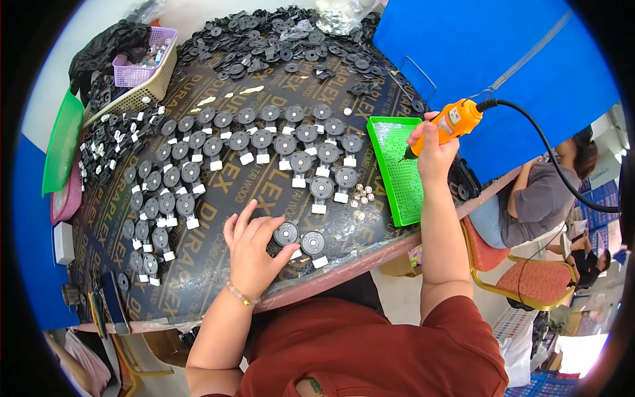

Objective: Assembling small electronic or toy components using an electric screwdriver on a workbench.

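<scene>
My right hand (433, 149) is wrapped round an orange electric screwdriver (458, 120), its dark tip pointing down over a bright green tray (397, 210). Near the front edge of the table, thumb and forefinger of my left hand (253, 243) pinch a black round part with a white tab (286, 233), which lies on the tabletop. Just right of it lies another black round part (313, 243), untouched. Curved rows of similar black parts (262, 139) with white tabs spread beyond my left hand. Small metallic pieces (360, 197) sit beside the tray.
Loose black discs (264, 46) are heaped at the back. A basket (139, 92) and a pile of small black and white pieces (109, 145) stand left. The screwdriver's black cable (549, 132) runs right, past a blue panel (476, 53). Another person (539, 192) sits at right.
</scene>
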The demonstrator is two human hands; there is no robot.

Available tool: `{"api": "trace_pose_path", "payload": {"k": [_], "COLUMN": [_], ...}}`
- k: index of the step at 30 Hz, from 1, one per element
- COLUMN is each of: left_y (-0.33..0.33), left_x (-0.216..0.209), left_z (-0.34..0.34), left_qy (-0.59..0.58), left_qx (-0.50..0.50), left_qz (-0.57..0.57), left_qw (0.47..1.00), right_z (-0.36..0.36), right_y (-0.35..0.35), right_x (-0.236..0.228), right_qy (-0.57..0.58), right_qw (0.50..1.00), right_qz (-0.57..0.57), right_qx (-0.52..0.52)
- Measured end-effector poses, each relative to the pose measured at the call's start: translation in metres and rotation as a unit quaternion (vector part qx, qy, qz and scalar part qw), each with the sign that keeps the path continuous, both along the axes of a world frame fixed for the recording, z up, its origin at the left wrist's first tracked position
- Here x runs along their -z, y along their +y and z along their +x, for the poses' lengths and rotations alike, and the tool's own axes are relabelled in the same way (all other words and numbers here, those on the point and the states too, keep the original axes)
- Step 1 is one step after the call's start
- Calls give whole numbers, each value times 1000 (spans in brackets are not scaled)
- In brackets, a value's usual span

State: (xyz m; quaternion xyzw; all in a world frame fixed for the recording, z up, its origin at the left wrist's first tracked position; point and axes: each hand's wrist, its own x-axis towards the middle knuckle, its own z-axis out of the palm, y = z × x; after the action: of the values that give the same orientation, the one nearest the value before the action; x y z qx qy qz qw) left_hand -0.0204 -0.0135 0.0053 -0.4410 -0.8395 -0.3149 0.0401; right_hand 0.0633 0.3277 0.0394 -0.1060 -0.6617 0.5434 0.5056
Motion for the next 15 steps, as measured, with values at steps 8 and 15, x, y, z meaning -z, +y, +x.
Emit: {"api": "trace_pose_path", "payload": {"k": [8, 15], "left_y": [0, -1], "left_x": [4, 5], "left_z": [-1, -3], "left_qy": [5, 5], "left_qx": [0, 2], "left_qz": [3, -1], "left_qw": [1000, 1000], "right_z": [2, 8], "right_y": [4, -15], "right_x": [2, -19], "right_qy": [-6, 78], "right_qw": [999, 996], "right_qz": [33, 0], "right_qx": [15, -41]}}
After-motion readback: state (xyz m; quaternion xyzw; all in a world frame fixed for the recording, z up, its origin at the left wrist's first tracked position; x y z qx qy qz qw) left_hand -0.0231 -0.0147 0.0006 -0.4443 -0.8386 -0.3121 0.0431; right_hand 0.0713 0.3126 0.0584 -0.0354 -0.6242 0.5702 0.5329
